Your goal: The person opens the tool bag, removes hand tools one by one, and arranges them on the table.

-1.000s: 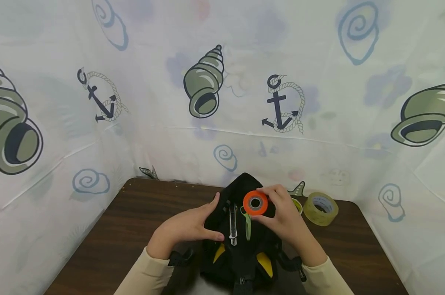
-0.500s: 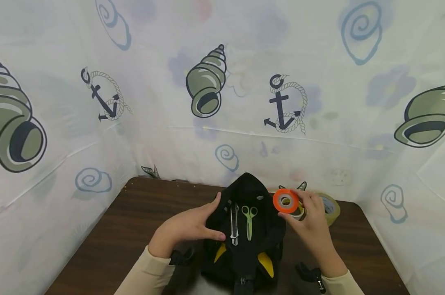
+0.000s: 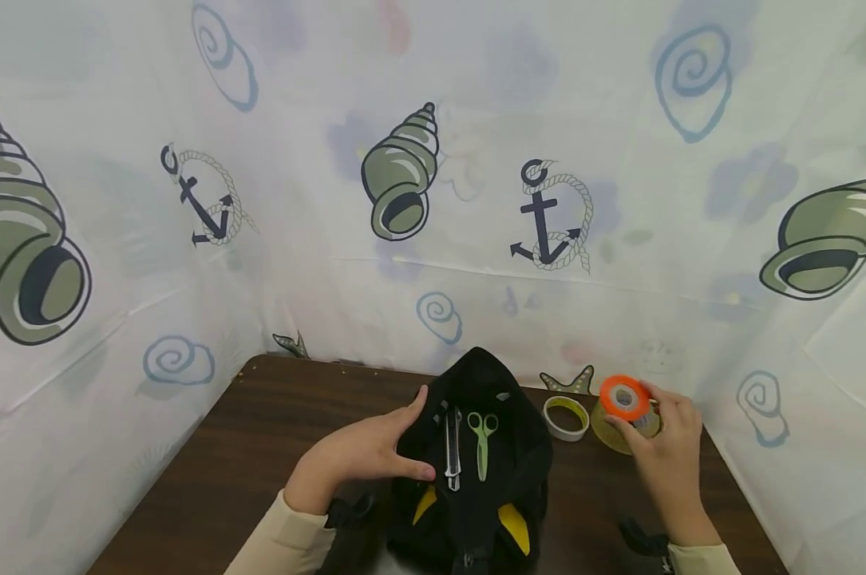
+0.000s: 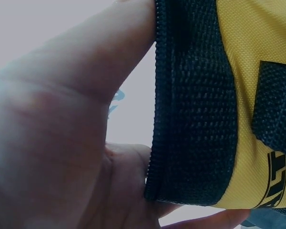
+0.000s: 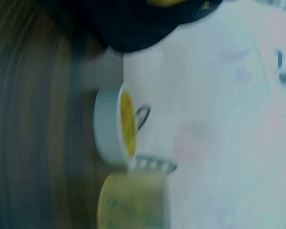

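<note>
A black tool bag (image 3: 508,487) with yellow patches stands open on the table, its zipped edge and yellow cloth close up in the left wrist view. Inside show a utility knife (image 3: 452,451) and light green scissors (image 3: 482,451). My left hand (image 3: 357,455) holds the bag's left side, thumb on the near part of the rim; some fingers are hidden behind it. Between thumb and fingers, my right hand (image 3: 670,447) pinches an orange roll of tape (image 3: 608,394) at the right. It hangs in front of a wide yellowish roll of packing tape (image 3: 606,438), partly covering it.
A white tape roll (image 3: 565,434) with a yellow inside lies between the bag and the packing tape. The dark wooden table (image 3: 260,431) ends at a patterned cloth wall (image 3: 318,303) behind and on both sides.
My right hand has carried the orange tape from over the bag rightward to the packing tape, uncovering the scissors and the white tape roll. My left hand stays on the bag.
</note>
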Available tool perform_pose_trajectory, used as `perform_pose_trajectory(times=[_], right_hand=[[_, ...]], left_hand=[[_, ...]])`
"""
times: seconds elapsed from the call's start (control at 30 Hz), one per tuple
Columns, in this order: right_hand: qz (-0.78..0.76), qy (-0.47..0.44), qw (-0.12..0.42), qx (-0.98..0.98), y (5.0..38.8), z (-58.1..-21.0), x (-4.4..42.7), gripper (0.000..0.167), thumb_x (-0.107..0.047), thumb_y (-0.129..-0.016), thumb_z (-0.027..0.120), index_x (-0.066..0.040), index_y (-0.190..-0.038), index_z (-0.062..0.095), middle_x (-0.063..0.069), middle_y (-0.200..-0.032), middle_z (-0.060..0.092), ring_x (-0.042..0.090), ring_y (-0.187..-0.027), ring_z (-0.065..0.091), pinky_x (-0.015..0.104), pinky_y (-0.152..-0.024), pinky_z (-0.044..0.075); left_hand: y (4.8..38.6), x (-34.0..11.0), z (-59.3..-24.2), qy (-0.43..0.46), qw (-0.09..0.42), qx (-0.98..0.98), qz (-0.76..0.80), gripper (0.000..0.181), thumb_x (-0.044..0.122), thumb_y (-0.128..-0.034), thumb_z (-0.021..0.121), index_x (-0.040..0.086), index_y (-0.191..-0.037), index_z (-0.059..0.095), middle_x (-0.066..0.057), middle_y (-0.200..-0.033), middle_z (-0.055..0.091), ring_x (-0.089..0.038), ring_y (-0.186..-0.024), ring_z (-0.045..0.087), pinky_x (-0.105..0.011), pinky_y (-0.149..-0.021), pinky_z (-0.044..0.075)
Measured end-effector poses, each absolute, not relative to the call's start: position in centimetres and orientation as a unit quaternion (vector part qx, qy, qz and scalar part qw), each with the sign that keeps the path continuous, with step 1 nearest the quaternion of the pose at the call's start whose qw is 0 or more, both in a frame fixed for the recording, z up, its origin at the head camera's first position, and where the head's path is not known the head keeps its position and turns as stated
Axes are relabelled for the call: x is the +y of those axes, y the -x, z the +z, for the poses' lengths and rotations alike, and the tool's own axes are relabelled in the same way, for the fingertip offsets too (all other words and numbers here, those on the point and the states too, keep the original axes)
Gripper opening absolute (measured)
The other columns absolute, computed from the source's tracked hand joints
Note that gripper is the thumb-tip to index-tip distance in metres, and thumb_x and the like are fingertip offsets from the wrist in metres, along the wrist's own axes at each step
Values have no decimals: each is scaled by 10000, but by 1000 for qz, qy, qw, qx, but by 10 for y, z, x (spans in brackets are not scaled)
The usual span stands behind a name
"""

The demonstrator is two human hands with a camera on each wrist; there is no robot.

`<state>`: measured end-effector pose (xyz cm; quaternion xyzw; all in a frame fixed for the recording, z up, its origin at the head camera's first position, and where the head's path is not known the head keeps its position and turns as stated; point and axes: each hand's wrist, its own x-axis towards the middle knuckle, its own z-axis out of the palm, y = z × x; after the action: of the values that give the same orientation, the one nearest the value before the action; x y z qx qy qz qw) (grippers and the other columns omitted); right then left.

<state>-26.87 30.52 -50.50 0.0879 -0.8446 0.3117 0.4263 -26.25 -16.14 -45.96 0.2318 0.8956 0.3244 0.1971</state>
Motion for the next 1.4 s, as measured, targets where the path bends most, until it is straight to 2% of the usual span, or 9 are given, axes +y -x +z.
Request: perform_pose_trajectory(times=[0.2, 0.4, 0.6, 0.87, 1.03, 1.13, 1.23, 1.3, 1.4], right_hand=[[321, 10, 439, -839, 269, -528, 340, 822, 20, -685, 1023, 107, -1411, 648, 309, -1116, 559, 190, -967, 454, 274, -889, 294], [376, 108, 435, -811, 272, -568, 378, 732, -48, -777, 996, 52, -1427, 674, 196, -1129, 536, -88, -953, 382, 111, -841, 331], [388, 172, 406, -809, 272, -595, 401, 695, -178, -863, 957, 49, -1450, 662, 176, -1114, 548, -81, -878, 355, 159, -789, 291], [402, 244, 284, -835, 277, -609, 415, 789, -352, -948, 877, 69, -1535, 562, 314, -1392, 587, -132, -769, 385, 67, -654, 326], [403, 251, 223, -852, 283, -607, 421, 842, -381, -983, 833, 103, -1574, 480, 370, -1447, 573, 236, -976, 635, 141, -661, 398], [389, 240, 188, -869, 284, -606, 425, 813, -307, -990, 827, 142, -1559, 457, 413, -1453, 552, 518, -1206, 595, 399, -848, 529], [373, 222, 161, -886, 285, -606, 429, 764, -215, -987, 814, 176, -1532, 448, 456, -1432, 546, 584, -1275, 561, 640, -995, 474], [365, 214, 153, -893, 284, -605, 432, 736, -178, -981, 801, 179, -1522, 453, 458, -1423, 558, 576, -1248, 589, 605, -969, 498], [361, 209, 149, -897, 282, -605, 434, 717, -140, -973, 783, 172, -1528, 456, 441, -1413, 582, 446, -1065, 700, 337, -800, 524]], left_hand=[[262, -159, -464, -234, 194, 896, 325, 1260, 717, -896, 785, 333, -1767, -41, 6, -1831, 193, -290, -1642, 380, -591, -1275, 401], [261, -156, -465, -233, 194, 897, 322, 1247, 696, -907, 789, 345, -1765, -45, 26, -1831, 183, -287, -1635, 392, -589, -1265, 416], [262, -157, -465, -241, 193, 895, 321, 1257, 727, -895, 780, 339, -1768, -37, 31, -1830, 172, -277, -1639, 383, -580, -1275, 406], [262, -157, -464, -238, 196, 897, 316, 1256, 732, -894, 776, 350, -1764, -45, 16, -1831, 183, -289, -1640, 383, -584, -1276, 404], [262, -158, -463, -234, 195, 899, 316, 1251, 743, -888, 773, 367, -1762, -41, 45, -1829, 176, -276, -1644, 375, -583, -1280, 399], [263, -158, -462, -235, 194, 898, 316, 1250, 740, -891, 773, 366, -1761, -44, 40, -1830, 172, -277, -1641, 380, -584, -1275, 405], [263, -158, -463, -237, 192, 899, 314, 1247, 742, -893, 770, 372, -1759, -47, 44, -1830, 170, -274, -1641, 382, -580, -1274, 407], [263, -157, -463, -237, 192, 899, 314, 1244, 744, -892, 769, 382, -1756, -50, 53, -1830, 164, -270, -1642, 378, -576, -1277, 404], [263, -157, -463, -236, 194, 899, 314, 1248, 745, -889, 772, 386, -1755, -52, 57, -1829, 161, -271, -1644, 374, -576, -1280, 399]])
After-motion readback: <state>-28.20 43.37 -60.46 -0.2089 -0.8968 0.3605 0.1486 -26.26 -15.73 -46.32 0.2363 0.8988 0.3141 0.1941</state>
